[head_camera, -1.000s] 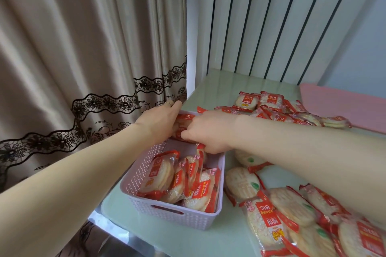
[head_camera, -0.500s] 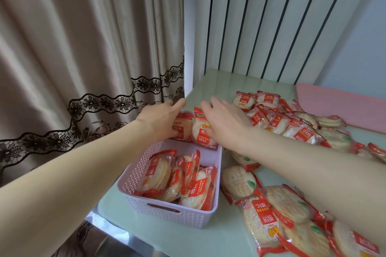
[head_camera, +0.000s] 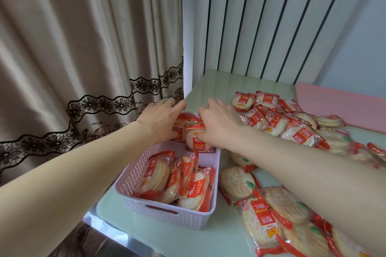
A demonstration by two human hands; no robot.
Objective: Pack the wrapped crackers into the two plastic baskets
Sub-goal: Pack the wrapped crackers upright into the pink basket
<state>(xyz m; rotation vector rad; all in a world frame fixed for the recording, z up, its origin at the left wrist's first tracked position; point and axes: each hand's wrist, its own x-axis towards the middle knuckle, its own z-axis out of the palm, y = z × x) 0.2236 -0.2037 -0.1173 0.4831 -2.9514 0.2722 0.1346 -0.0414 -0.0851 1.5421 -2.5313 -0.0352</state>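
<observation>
I see the pale green tabletop (head_camera: 219, 242), loose wrapped crackers (head_camera: 292, 129) piled right. White basket (head_camera: 173, 217) near left, part filled. My left hand (head_camera: 163, 121), fingers straight, rests on packs at the basket's far end; my right hand (head_camera: 219, 123) pinches a cracker pack (head_camera: 198, 140) there.

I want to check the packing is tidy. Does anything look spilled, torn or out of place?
Nothing looks spilled or torn. The basket stands level on the table, its cracker packs on edge. Both hands, left hand and right hand, are at packs at its far end.
</observation>
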